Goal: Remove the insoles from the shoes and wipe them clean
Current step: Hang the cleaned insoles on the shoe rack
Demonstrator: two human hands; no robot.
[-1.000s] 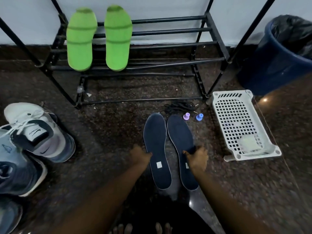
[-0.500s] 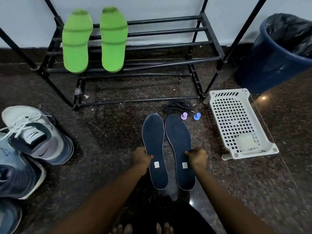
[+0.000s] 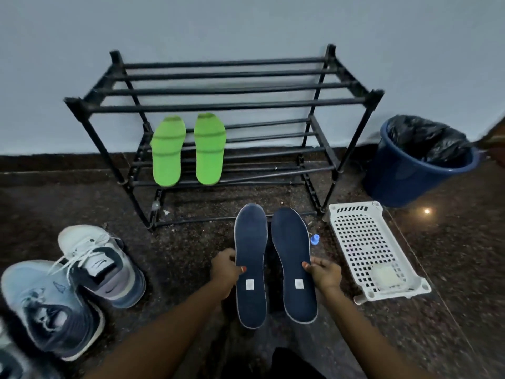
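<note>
Black rack [image 3: 226,105] stands against the wall [image 3: 246,23], blue bin [image 3: 404,181] with a black liner to its right; white basket [image 3: 352,207] lies on the floor near the bin, pale pad [image 3: 385,274] inside, small blue peg [image 3: 315,238] beside it

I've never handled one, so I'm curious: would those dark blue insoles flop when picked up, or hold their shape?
Likely fairly firm: the left hand and right hand each pinch a navy insole at one edge, yet both look flat, not drooping. Probably light, since a pinch seems enough. They look thin, so they may flex if pushed.
</note>
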